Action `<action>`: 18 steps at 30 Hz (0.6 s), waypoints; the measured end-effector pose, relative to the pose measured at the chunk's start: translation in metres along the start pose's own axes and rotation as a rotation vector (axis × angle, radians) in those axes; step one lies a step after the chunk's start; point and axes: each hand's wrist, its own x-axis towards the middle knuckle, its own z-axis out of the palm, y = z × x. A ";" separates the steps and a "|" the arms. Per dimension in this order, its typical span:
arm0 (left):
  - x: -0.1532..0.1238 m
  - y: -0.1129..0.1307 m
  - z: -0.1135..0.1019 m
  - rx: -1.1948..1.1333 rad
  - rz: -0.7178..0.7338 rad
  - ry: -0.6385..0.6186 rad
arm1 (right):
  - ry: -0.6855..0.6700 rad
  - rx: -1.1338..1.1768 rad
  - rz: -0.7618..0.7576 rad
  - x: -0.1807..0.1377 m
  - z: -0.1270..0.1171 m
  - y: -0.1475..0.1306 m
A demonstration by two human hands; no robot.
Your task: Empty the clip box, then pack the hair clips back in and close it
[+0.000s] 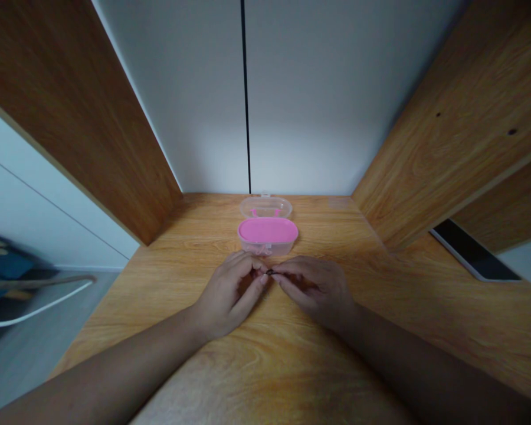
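Note:
My left hand (230,292) and my right hand (316,289) meet fingertip to fingertip above the wooden desk. Pinched between them is a small dark thing (269,272), too small and blurred to name; both hands grip it by thumb and forefinger. Just beyond the fingers stands an oval clear plastic case (269,248) with a pink inner tray (268,230) filling its top. Its clear lid (265,206) is hinged back and lies behind it, with pink bits at the hinge. The front of the case is partly hidden by my fingers.
The wooden desk (194,236) ends at a pale panel (301,118) with a dark vertical seam. Wooden boards rise on the left (92,106) and right (425,136). A flat dark-screened device (475,251) lies at the right. Beyond the left edge is the grey floor (77,313).

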 end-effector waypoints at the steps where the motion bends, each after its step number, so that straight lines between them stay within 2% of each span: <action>1: 0.000 0.000 0.000 0.006 0.004 0.005 | 0.000 0.004 0.010 0.000 0.000 0.001; 5: 0.001 0.000 0.000 0.032 0.021 0.031 | 0.001 0.021 0.026 -0.001 0.000 0.003; 10: 0.002 -0.002 0.000 0.070 0.075 0.137 | -0.008 0.017 0.026 0.000 -0.001 0.003; 18: 0.003 -0.003 -0.001 0.134 0.132 0.171 | -0.031 0.000 0.035 0.000 -0.001 0.004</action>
